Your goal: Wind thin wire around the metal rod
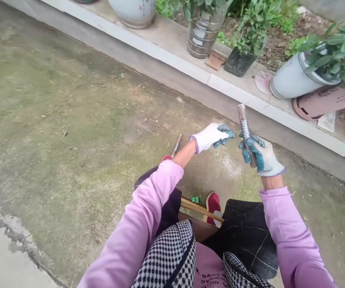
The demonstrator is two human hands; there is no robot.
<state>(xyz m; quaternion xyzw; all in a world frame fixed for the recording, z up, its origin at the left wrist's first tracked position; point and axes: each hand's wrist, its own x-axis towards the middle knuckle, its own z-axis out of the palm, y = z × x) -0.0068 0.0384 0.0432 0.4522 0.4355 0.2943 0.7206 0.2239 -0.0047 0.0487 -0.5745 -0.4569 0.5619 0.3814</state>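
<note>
My right hand (264,156), in a white glove with blue-green coated fingers, is closed around a short stick (242,112). The stick stands nearly upright, leaning a little left at its top. Silvery wire (245,130) is wound in several turns about its middle. In a matching glove, my left hand (216,136) is to the left with its fingers pinched together. A thin strand runs from those fingertips to the winding on the stick. Part of the stick is hidden behind my right fingers.
Another stick (177,145) is by a red shoe on the concrete ground (79,132). Between my legs are wooden strips (202,209) and a small green wrapper (194,199). A low ledge (172,56) bears a white pot (295,76), a black pot (240,62) and other planters.
</note>
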